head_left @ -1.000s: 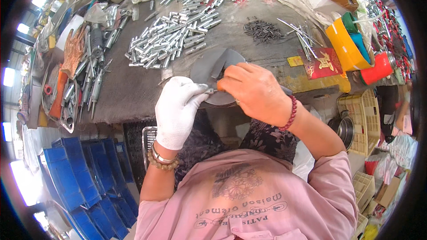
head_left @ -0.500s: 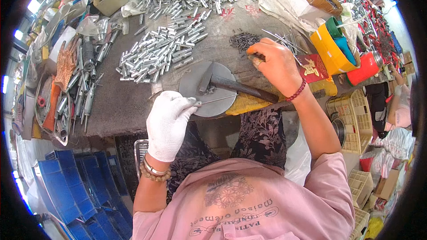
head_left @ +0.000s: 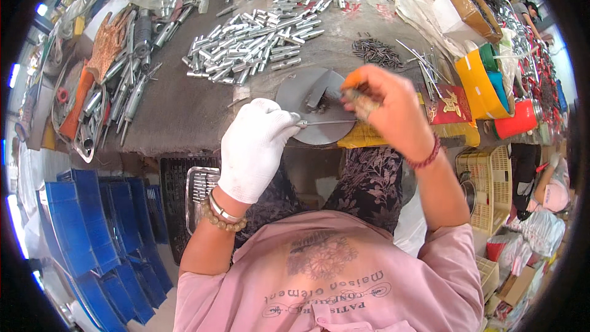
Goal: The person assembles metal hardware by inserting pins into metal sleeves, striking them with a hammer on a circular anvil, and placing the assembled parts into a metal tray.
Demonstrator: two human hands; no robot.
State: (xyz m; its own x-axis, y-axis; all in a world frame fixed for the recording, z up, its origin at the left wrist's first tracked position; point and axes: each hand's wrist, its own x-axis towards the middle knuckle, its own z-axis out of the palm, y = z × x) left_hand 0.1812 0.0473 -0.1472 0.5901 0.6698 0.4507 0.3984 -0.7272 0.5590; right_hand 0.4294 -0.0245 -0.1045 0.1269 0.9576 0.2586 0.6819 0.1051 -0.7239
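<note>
My left hand point(head_left: 253, 147), in a white knitted glove, pinches a small metal piece point(head_left: 302, 124) at the near side of a round grey metal disc point(head_left: 289, 95). A thin metal rod point(head_left: 335, 122) points rightward from that piece, over the disc. My bare right hand point(head_left: 393, 107), with orange covering on a fingertip, is closed over the disc's right edge; blur hides what its fingers hold. On the disc lies a hammer point(head_left: 317, 89), its handle mostly hidden by my right hand. Small dark pins point(head_left: 376, 53) are heaped beyond that hand.
Shiny metal tubes point(head_left: 249, 46) are piled across the far middle of the table. Gloves and tools point(head_left: 114, 61) crowd the left. Thin rods point(head_left: 424, 64), a red packet point(head_left: 452, 104), a yellow container point(head_left: 479, 80) and a red bottle point(head_left: 517, 120) stand or lie right.
My right hand has come from beside the pin heap down to the disc, nearer my left hand. My left hand keeps its pinch on the metal piece. The whole view has shifted.
</note>
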